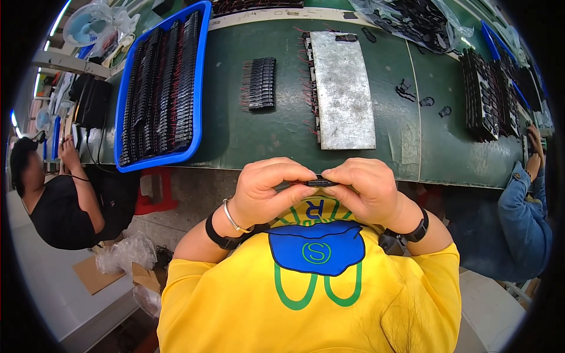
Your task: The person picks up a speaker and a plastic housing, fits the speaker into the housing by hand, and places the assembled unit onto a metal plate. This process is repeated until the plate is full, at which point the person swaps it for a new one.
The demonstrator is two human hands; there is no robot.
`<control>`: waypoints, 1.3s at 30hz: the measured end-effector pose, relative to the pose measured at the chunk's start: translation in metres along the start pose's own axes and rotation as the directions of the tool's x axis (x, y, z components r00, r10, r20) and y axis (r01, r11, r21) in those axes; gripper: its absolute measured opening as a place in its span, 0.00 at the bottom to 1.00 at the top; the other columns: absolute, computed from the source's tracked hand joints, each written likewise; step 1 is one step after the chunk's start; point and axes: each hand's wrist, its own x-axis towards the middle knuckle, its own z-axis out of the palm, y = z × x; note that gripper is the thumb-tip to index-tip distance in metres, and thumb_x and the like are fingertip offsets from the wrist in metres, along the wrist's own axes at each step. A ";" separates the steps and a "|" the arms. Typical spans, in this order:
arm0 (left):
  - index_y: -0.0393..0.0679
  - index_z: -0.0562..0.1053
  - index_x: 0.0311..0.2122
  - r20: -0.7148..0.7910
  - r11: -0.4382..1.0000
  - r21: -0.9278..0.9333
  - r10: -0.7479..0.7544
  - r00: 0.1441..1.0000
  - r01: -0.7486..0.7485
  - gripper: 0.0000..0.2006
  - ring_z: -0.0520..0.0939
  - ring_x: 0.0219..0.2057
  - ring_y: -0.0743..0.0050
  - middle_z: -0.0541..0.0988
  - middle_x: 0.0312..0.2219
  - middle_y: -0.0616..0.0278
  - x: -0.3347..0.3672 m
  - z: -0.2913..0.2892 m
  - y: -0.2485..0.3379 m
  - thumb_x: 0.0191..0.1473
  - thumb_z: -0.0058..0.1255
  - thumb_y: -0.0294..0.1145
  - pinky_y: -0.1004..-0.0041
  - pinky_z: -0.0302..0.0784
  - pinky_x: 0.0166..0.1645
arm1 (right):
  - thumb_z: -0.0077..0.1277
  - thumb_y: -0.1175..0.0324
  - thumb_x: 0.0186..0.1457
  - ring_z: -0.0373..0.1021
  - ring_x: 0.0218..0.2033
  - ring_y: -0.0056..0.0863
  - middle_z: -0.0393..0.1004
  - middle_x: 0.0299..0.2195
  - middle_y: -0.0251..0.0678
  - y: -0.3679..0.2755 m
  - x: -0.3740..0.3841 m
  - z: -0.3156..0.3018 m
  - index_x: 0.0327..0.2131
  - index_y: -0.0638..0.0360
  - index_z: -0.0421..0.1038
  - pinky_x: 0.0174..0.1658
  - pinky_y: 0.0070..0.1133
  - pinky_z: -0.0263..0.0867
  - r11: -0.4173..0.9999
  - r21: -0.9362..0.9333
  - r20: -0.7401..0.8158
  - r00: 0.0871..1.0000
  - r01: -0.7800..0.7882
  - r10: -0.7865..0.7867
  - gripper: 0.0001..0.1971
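Note:
Between the fingertips of my two hands is a small black plastic part (321,183), held level just off the table's front edge. My left hand (272,187) pinches its left end with thumb and forefinger; a bit of red wire shows there. My right hand (366,183) pinches the right end the same way. Most of the part is covered by my fingers. Beyond my hands lies a grey metal plate (344,94) with black parts and red wires along its left edge. To its left sits a neat row of black parts (262,83) with red wires.
A blue tray (199,112) full of black parts stands at the left. Loose black pieces (427,102) lie right of the plate, near stacked black-and-white parts (481,97). A plastic bag (415,23) of black pieces is at the back. People sit on both sides.

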 end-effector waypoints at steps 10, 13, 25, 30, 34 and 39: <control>0.34 0.75 0.39 -0.017 0.949 -0.260 -0.190 0.982 0.179 0.11 0.79 0.29 0.77 0.78 0.30 0.58 -0.003 0.004 -0.008 0.47 0.59 0.19 0.82 0.74 0.33 | 0.60 0.81 0.38 0.71 0.19 0.32 0.74 0.22 0.40 0.000 0.001 0.004 0.30 0.66 0.72 0.21 0.22 0.65 0.988 -0.128 -0.054 0.994 0.085 -0.093 0.12; 0.33 0.73 0.41 0.007 0.780 -0.523 -0.400 0.916 0.345 0.12 0.79 0.30 0.78 0.78 0.30 0.59 0.002 0.009 -0.003 0.49 0.57 0.19 0.82 0.75 0.33 | 0.60 0.82 0.37 0.71 0.18 0.32 0.73 0.21 0.39 -0.005 0.002 0.005 0.29 0.66 0.71 0.20 0.22 0.65 0.971 -0.221 -0.069 0.992 0.093 -0.110 0.12; 0.34 0.72 0.42 0.245 0.420 -0.766 -0.509 0.825 0.487 0.11 0.78 0.25 0.81 0.78 0.27 0.60 0.016 0.017 -0.005 0.52 0.53 0.20 0.82 0.75 0.31 | 0.59 0.83 0.35 0.70 0.17 0.32 0.72 0.20 0.38 -0.005 -0.001 -0.003 0.30 0.67 0.71 0.20 0.22 0.65 0.918 -0.379 -0.098 0.981 0.118 -0.167 0.13; 0.35 0.73 0.41 0.248 0.414 -0.776 -0.493 0.834 0.476 0.10 0.76 0.26 0.83 0.78 0.28 0.62 0.018 0.022 -0.004 0.53 0.53 0.21 0.82 0.74 0.31 | 0.58 0.83 0.35 0.69 0.18 0.32 0.71 0.20 0.38 -0.002 -0.008 -0.006 0.30 0.68 0.71 0.20 0.22 0.65 0.896 -0.424 -0.076 0.981 0.130 -0.178 0.13; 0.35 0.73 0.41 0.214 0.413 -0.781 -0.527 0.822 0.469 0.10 0.76 0.25 0.83 0.77 0.28 0.63 0.023 0.025 0.004 0.52 0.51 0.19 0.82 0.74 0.31 | 0.57 0.83 0.34 0.67 0.17 0.31 0.70 0.20 0.37 -0.005 -0.004 -0.010 0.30 0.68 0.71 0.19 0.23 0.63 0.845 -0.505 -0.038 0.973 0.177 -0.226 0.13; 0.36 0.72 0.41 0.165 0.396 -0.818 -0.534 0.829 0.417 0.10 0.75 0.24 0.84 0.76 0.27 0.65 0.028 0.030 0.006 0.52 0.50 0.19 0.83 0.72 0.29 | 0.57 0.82 0.33 0.65 0.16 0.30 0.69 0.19 0.35 -0.004 0.004 -0.014 0.30 0.68 0.71 0.18 0.23 0.60 0.803 -0.558 -0.010 0.966 0.210 -0.259 0.13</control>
